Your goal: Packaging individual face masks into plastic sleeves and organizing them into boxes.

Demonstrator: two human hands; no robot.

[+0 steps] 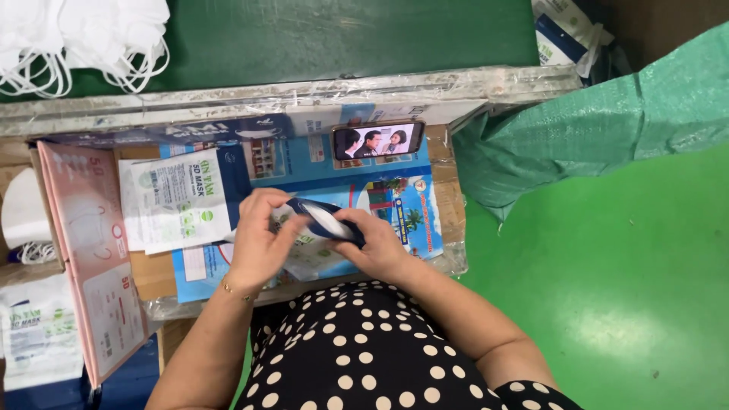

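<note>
Green floor surrounds a cluttered bench (pixel 448 250); left hand (pixel 258 243) and right hand (pixel 372 243) both clamp a dark mask pouch (pixel 323 220), spreading its mouth open

Light: we've got bright, even overhead light.
Shadows: soft, faint.
Glare: sheen on the plastic wrap (pixel 304 87) and phone (pixel 377 140).
Focus: we see slight softness on the hands.

A phone screen (pixel 377 141) leans at the worktop's back edge, white sachets (pixel 178 200) stacked left, and a pink flat box (pixel 91 250) at the left edge.
</note>
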